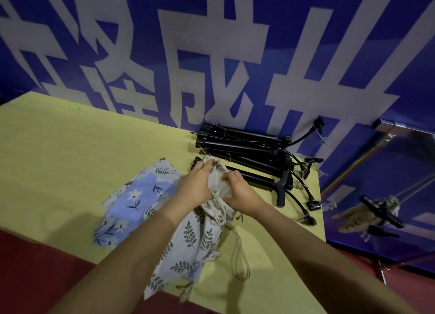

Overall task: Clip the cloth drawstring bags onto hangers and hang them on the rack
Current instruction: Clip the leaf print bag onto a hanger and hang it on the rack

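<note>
A cream drawstring bag (217, 184) is bunched between both hands at the middle of the yellow table (70, 153). My left hand (194, 186) grips its gathered top from the left, and my right hand (237, 189) pinches the cloth from the right. Under it lies a white bag with a green leaf print (188, 248), its cords (240, 259) trailing to the right. A blue floral bag (131, 200) lies flat to the left. A pile of black clip hangers (249, 153) sits just behind my hands.
A blue banner with large white characters (211, 55) forms the wall behind the table. At the right, a metal rack bar (400, 128) carries a hanger with a beige bag clipped to it (374, 212). Red floor (35, 266) shows at the lower left.
</note>
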`<state>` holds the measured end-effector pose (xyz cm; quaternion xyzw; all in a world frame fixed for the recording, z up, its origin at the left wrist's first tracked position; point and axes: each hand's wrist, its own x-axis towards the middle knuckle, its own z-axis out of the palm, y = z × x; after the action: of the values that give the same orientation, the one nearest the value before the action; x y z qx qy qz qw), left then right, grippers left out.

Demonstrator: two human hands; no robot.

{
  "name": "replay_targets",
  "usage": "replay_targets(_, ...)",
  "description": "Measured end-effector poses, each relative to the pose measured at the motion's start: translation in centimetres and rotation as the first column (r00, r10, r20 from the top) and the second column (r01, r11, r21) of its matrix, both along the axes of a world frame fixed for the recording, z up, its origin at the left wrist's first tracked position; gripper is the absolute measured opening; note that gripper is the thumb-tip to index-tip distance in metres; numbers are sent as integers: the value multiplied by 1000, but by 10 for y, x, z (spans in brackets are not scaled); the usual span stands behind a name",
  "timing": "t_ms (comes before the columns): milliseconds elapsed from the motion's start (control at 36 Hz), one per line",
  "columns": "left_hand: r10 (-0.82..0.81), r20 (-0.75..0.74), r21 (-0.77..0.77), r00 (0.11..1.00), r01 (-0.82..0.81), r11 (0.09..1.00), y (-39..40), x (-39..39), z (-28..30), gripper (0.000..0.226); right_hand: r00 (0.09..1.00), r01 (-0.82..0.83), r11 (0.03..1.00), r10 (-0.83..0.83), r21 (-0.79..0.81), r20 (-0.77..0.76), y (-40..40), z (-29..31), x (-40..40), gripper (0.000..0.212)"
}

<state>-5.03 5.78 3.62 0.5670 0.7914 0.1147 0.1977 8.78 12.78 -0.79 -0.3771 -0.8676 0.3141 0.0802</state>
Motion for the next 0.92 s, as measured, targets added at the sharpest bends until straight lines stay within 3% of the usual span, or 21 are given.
replay_targets(111,11,-15,13,1000,-10,1000,7,-2,0,78,998,0,1000,-2,-32,-55,7,3,3,44)
replay_targets(194,33,39,51,999,-35,998,13,-3,3,72,969,76,994,-91,-76,-229,14,8,4,17)
replay_targets(306,97,68,102,993,-103,989,23,-1,1,58,920,231,970,-244,-76,-307,30,9,4,10)
replay_targets(472,130,78,67,988,-135,989,42,11,-10,46,971,222,975,-222,15,82,69,-12,13,29)
replay_targets(611,141,60,41,988,-143,989,54,11,-24,42,917,66,997,-80,50,391,98,-34,18,52)
replay_targets(722,146,17,17,989,-146,989,58,8,-37,42,867,-1,998,-33,68,497,107,-51,14,55)
replay_targets(917,184,22,-12,983,-184,983,56,5,-52,48,839,-84,984,-15,156,545,115,-63,0,46)
